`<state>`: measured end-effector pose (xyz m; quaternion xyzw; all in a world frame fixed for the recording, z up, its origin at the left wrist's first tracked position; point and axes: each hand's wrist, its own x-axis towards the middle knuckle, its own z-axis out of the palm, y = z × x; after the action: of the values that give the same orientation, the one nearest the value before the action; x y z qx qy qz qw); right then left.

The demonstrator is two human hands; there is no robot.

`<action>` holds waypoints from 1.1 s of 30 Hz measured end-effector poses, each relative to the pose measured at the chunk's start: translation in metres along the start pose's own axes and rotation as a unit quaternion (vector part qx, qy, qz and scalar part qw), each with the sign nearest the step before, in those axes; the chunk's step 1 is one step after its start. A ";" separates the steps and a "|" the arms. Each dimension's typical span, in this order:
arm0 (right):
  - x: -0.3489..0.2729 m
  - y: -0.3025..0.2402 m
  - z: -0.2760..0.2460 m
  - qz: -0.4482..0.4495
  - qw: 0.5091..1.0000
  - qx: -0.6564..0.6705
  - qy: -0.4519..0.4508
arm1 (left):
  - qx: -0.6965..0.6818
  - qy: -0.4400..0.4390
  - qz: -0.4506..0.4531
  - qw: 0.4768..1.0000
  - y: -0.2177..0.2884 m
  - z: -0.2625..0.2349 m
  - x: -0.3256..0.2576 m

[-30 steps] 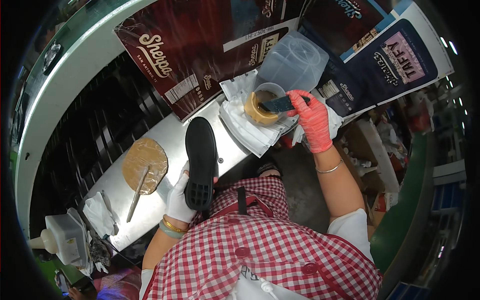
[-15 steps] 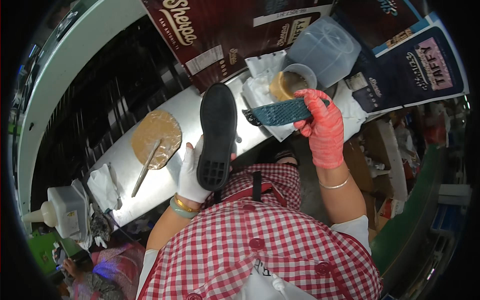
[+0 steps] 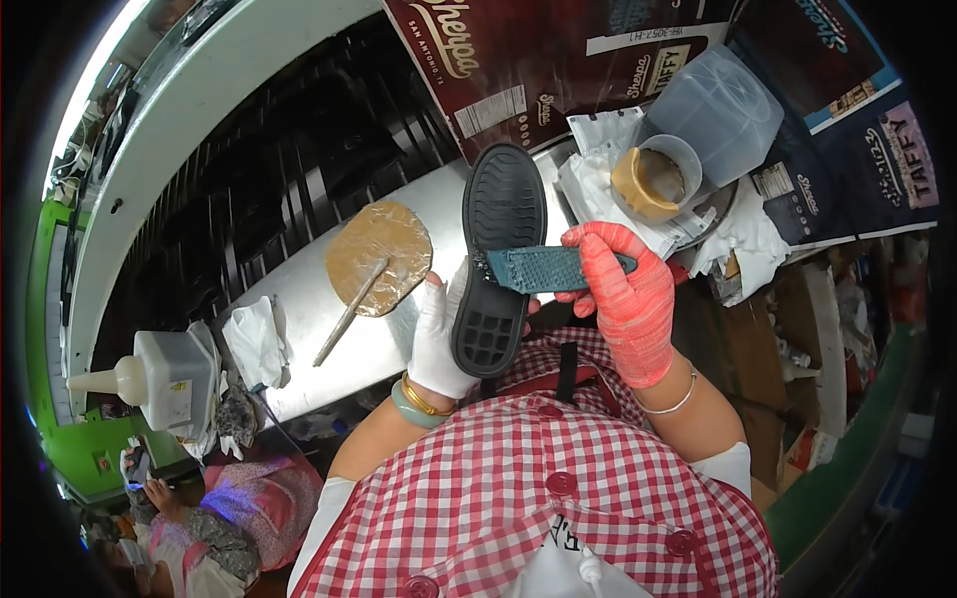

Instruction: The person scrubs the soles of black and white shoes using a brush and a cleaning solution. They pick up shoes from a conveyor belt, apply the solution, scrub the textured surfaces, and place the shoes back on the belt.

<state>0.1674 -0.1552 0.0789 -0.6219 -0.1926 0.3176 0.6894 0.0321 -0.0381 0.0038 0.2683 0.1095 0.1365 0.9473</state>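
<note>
My left hand (image 3: 439,334), in a white glove, grips a black shoe sole (image 3: 496,257) by its edge, tread side up, above the metal bench (image 3: 319,329). In a red glove, my right hand (image 3: 623,299) holds a blue brush (image 3: 543,269) flat across the middle of the sole, bristle end touching the tread. A round tub of tan glue (image 3: 653,179) stands on crumpled white paper just beyond my right hand.
A glue-stained round pad with a stick (image 3: 377,259) lies left of the sole. A white rag (image 3: 254,339) and a white squeeze bottle (image 3: 159,379) sit further left. A clear plastic container (image 3: 718,110) and printed cardboard boxes (image 3: 538,60) stand behind. Another person (image 3: 199,508) is at lower left.
My right hand has brought the brush from the glue tub down onto the sole. My left hand has lifted and tilted the sole toward the brush.
</note>
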 end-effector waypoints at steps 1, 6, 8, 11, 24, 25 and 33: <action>-0.003 0.000 0.000 0.003 1.000 -0.011 -0.003 | -0.006 0.006 0.003 1.000 0.000 0.000 0.001; -0.019 0.002 0.004 -0.021 0.999 -0.037 -0.028 | -0.106 0.088 0.035 0.990 0.000 0.010 0.008; -0.023 0.002 0.007 -0.023 0.998 -0.031 -0.041 | -0.109 0.062 0.032 0.992 0.001 0.010 0.010; -0.029 -0.002 0.010 -0.028 0.997 -0.044 -0.048 | -0.110 0.038 0.028 0.993 0.003 0.010 0.013; -0.022 -0.028 0.001 0.035 0.979 -0.095 -0.176 | -0.118 0.012 -0.072 0.990 0.014 0.012 0.005; -0.020 -0.029 0.002 0.036 0.978 -0.094 -0.181 | -0.110 0.011 -0.090 0.990 0.015 0.011 0.005; 0.003 -0.064 0.020 0.172 0.923 -0.202 -0.279 | -0.024 -0.027 -0.232 0.972 0.025 0.003 0.003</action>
<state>0.1685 -0.1401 0.1440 -0.6576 -0.3275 0.5466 0.4020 0.0304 -0.0187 0.0193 0.2160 0.1397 -0.0913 0.9620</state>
